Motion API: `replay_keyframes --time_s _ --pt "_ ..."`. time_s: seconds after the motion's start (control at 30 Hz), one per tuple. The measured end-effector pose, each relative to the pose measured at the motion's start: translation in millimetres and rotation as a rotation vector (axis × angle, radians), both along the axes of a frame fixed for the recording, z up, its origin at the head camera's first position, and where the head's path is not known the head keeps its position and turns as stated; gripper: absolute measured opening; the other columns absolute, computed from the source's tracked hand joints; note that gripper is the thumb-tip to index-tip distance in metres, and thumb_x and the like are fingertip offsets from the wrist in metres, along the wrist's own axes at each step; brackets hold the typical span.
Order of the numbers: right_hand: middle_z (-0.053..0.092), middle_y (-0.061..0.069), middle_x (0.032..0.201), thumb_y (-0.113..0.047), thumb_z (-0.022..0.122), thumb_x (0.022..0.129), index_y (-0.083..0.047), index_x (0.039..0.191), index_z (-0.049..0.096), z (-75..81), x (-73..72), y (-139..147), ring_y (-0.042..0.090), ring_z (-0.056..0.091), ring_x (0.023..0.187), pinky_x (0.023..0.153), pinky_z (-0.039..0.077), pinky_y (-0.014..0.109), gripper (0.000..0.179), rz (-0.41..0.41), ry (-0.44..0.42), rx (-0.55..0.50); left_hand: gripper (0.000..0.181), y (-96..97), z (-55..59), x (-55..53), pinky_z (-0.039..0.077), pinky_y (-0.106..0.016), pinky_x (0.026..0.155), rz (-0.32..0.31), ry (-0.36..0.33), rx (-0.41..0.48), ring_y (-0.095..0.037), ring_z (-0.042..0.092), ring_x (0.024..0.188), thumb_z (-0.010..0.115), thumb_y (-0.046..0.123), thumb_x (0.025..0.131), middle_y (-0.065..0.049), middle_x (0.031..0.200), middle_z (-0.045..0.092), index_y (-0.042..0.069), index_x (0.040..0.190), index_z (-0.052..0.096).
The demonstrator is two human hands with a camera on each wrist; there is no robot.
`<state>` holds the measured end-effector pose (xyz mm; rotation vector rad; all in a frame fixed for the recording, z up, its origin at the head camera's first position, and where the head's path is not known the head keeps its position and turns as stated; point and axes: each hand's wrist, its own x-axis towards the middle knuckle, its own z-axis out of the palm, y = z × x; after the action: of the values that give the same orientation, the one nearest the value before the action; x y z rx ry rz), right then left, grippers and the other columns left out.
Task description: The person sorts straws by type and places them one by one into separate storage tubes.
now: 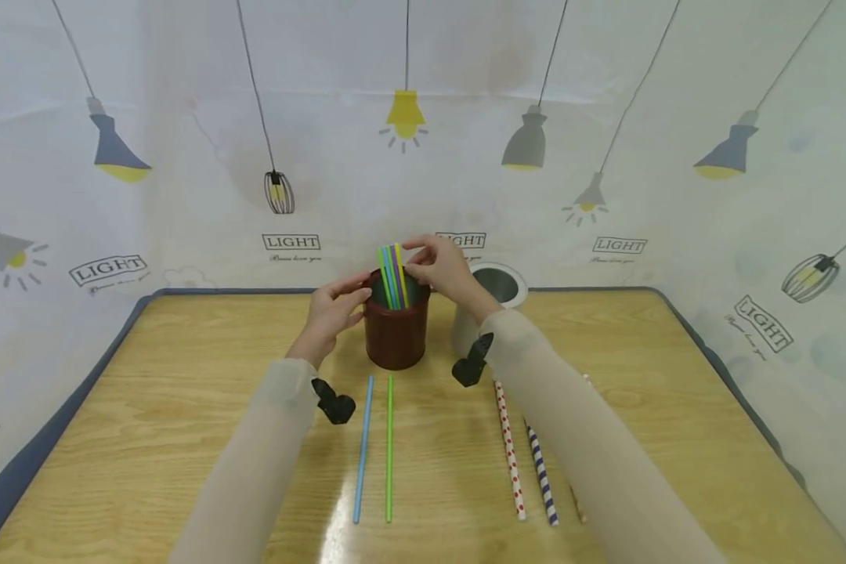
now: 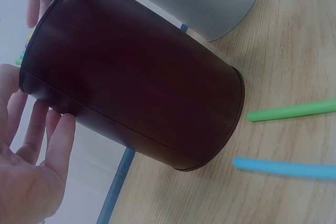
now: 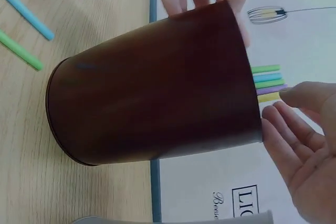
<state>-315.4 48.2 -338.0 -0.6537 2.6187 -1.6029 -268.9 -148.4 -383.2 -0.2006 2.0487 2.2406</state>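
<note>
A dark red-brown cylindrical container point(image 1: 395, 337) stands upright at the back of the table, with several plastic straws point(image 1: 389, 274) in green, blue, purple and yellow poking above its rim. My left hand point(image 1: 330, 317) grips the container's left side at the rim, thumb toward me. On the other side my right hand point(image 1: 442, 270) has loosely bent fingers at the rim, and in the right wrist view its thumb point(image 3: 304, 95) comes right up to the yellow straw point(image 3: 269, 97). In front of the container a blue straw point(image 1: 363, 450) and a green straw point(image 1: 390, 450) lie side by side.
A white-grey cylindrical container point(image 1: 516, 290) stands right of the brown one, partly behind my right arm. Nearer me lie a red-dotted paper straw point(image 1: 510, 450), a blue-striped one point(image 1: 542, 478) and another mostly hidden by my sleeve point(image 1: 592, 439). A lamp-printed backdrop point(image 1: 352, 157) rises behind the table.
</note>
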Motion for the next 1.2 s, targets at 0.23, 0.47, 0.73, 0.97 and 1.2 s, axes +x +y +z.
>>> replay_keyframes --time_s 0.23,0.47,0.73,0.97,1.2 --pt "0.062 0.017 0.095 -0.005 0.061 0.087 0.001 0.12 0.057 3.6 17.7 7.4 0.029 0.061 0.085 0.068 0.054 0.031 0.033 0.088 -0.09 -0.008 0.039 -2.2 -1.8 1.8 0.046 -0.038 0.089 0.013 -0.011 -0.018 -0.018 0.051 0.113 0.061 0.019 0.089 -0.005 0.118 0.05 0.014 0.127 0.057" --pt "0.062 0.018 0.096 -0.007 0.061 0.088 0.003 0.121 0.056 -0.4 36.5 21.1 0.035 0.061 0.087 0.066 0.055 0.036 0.035 0.156 -0.138 -0.025 0.038 -2.3 -5.2 3.6 0.046 -0.037 0.088 0.021 -0.027 -0.012 -0.018 0.051 0.112 0.061 0.018 0.089 -0.005 0.118 0.05 0.014 0.127 0.057" --pt "0.062 0.014 0.091 -0.007 0.063 0.086 0.003 0.115 0.059 -9.9 58.5 31.5 0.019 0.061 0.073 0.061 0.054 0.034 0.031 0.22 -0.167 0.007 0.038 -0.7 -3.6 2.5 0.046 -0.037 0.088 0.026 -0.017 0.0 -0.017 0.051 0.112 0.062 0.018 0.089 -0.004 0.118 0.051 0.014 0.127 0.057" --pt "0.062 0.01 0.091 -0.012 0.062 0.088 0.005 0.111 0.059 -35.6 73.6 32.4 0.017 0.06 0.075 0.065 0.053 0.035 0.029 0.338 -0.227 0.014 0.038 2.1 -2.4 1.5 0.047 -0.037 0.088 0.016 -0.008 -0.015 -0.018 0.052 0.111 0.062 0.018 0.089 -0.004 0.116 0.051 0.014 0.126 0.057" --pt "0.063 0.012 0.092 -0.013 0.061 0.088 0.003 0.113 0.059 -57.2 82.2 26.4 0.019 0.06 0.079 0.067 0.053 0.043 0.029 0.346 -0.307 0.058 0.038 2.6 -2.4 0.6 0.046 -0.038 0.088 0.017 0.011 -0.022 -0.018 0.052 0.111 0.061 0.019 0.089 -0.004 0.116 0.05 0.014 0.126 0.058"
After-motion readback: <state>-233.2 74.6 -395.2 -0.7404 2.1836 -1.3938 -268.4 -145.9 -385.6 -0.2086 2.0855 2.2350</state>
